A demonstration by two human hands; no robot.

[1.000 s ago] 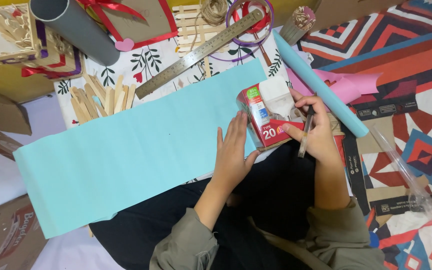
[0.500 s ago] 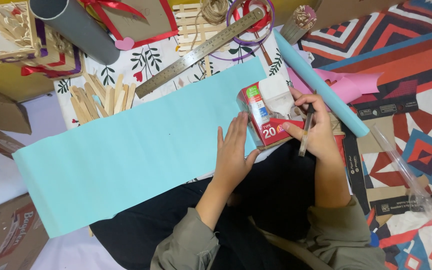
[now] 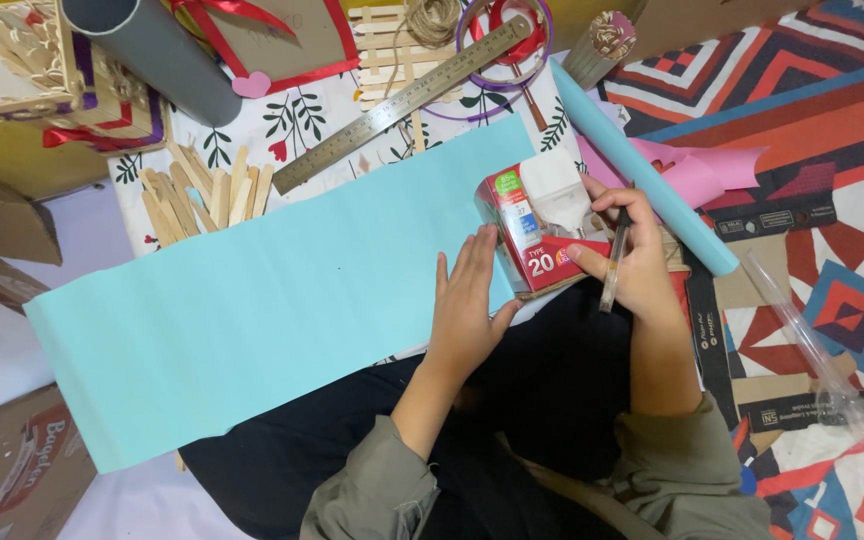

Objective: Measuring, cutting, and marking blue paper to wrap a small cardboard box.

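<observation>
The small red-and-white box [image 3: 537, 235] sat on the right end of the light blue paper sheet [image 3: 272, 300] — right hand [image 3: 632, 255] steadied it, fingers curled round a pen [image 3: 614, 268]. Left hand [image 3: 467, 300] lay flat, fingers spread, pressing the sheet. Looked like marking-out; next called for a steady box. Steel ruler [image 3: 402, 100] lay beyond.

The paper sheet [image 3: 252, 310] under my left hand [image 3: 467, 300] is plain pale turquoise. At three o'clock from it, the small box [image 3: 532, 230] I steady is red and white with a green patch. At twelve o'clock lies a grey steel ruler [image 3: 402, 100] on a white cloth [image 3: 302, 125] printed with dark leaves. My sleeves [image 3: 372, 490] are olive.
</observation>
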